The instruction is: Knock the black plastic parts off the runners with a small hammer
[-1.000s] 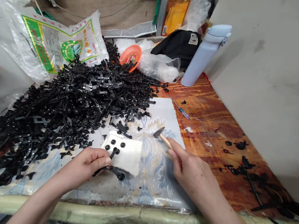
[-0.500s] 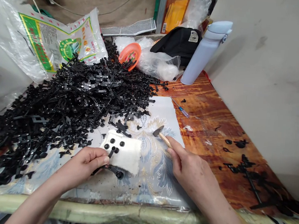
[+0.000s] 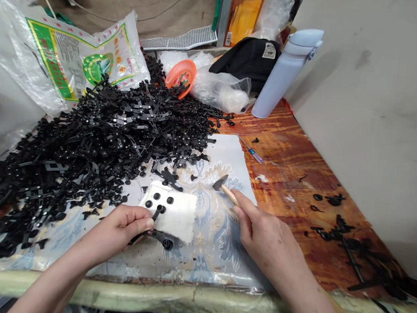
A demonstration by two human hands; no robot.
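Between the thumb and fingers of my left hand [image 3: 129, 222] is a black plastic linkage [image 3: 159, 212], one of its arms lying over the white cloth pad [image 3: 179, 217]. Its other arm ends in a round black knob [image 3: 167, 244] just below the pad. Several small round black caps [image 3: 157, 196] sit on the pad above the linkage. My right hand [image 3: 260, 229] is closed round the wooden handle of a small hammer [image 3: 221, 182]. The dark hammer head is raised to the right of the pad, apart from the linkage.
A large heap of black plastic linkages [image 3: 97, 137] covers the left and back. An orange dish [image 3: 181, 76] rests on it. Behind stand a light blue bottle [image 3: 286, 78] and a black cap [image 3: 248, 62]. A screwdriver [image 3: 255, 155] and loose black parts [image 3: 344, 231] lie at right.
My left hand has shifted very slightly to the right with the linkage. The hammer in my right hand is almost unmoved.
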